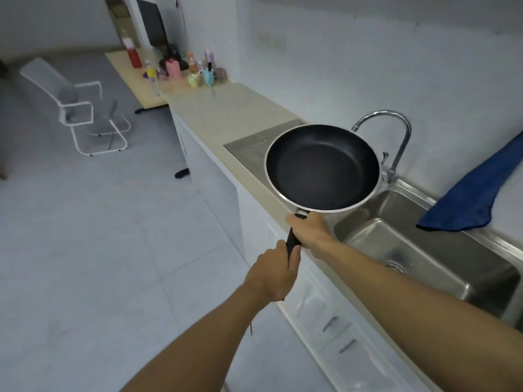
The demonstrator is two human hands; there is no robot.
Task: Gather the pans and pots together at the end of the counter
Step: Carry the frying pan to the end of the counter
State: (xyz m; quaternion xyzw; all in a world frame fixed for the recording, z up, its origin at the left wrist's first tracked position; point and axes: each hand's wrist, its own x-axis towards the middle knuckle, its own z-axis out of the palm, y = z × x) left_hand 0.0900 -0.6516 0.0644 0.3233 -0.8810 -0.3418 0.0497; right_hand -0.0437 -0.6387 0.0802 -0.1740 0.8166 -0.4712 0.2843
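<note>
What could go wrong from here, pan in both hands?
1. The frying pan is held close to the faucet; swinging right could clip the spout.
2. The left hand and right hand grip only the handle; a slip could tip the pan.
3. The cups and bottles crowd the far end of the counter; setting down there could topple them.

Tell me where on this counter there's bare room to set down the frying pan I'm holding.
Bare beige counter runs between the steel drainboard and the cups and bottles at the far end. The frying pan should fit there. The drainboard beside the sink also looks bare. Crowded: that far cluster, and the blue cloth overhangs the sink's rim.
</note>
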